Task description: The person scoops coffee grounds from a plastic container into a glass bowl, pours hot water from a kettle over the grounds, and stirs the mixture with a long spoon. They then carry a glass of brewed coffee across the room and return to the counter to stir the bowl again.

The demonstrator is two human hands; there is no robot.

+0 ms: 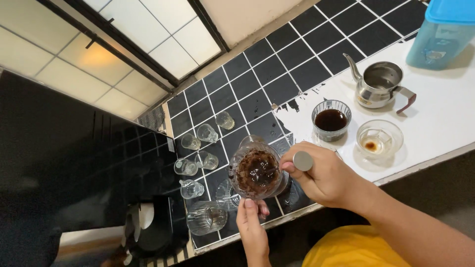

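A glass pot (257,170) full of dark wet tea leaves stands on the black tiled counter (277,64). My left hand (251,222) touches its near side with the fingertips. My right hand (321,175) is closed on a tool with a round metal end (303,160), whose shaft reaches into the leaves. Several small empty glasses (198,153) stand in a loose group left of the pot. A larger clear glass (205,217) sits by my left hand.
On the white surface (445,109) to the right sit a glass bowl of dark liquid (331,120), a glass bowl with brown residue (379,139), a steel teapot (378,84) and a blue lidded container (443,32). A window lies behind the counter.
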